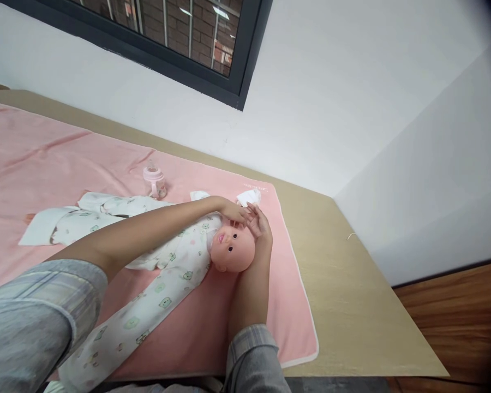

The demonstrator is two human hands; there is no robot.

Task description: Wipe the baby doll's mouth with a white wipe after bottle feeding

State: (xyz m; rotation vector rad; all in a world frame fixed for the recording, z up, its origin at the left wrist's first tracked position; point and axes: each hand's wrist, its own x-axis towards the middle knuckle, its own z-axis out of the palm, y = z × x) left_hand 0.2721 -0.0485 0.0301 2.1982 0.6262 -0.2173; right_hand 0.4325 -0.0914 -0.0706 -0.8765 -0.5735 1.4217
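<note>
While the doll [188,248] stretches leftward, head [241,251] nearest my right forearm [251,297], my left hand [234,212] and right hand [261,222] meet beyond, loosely curled; any hold I cannot tell.

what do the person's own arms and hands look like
The left hand and right hand are bare, with no gloves or wristwear visible. The grey-blue fabric left sleeve and matching right sleeve end in turned-up pale plaid cuffs.

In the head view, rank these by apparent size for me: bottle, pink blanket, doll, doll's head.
1. Pink blanket, though partly covered
2. Doll, partly behind an arm
3. Doll's head
4. Bottle
</note>
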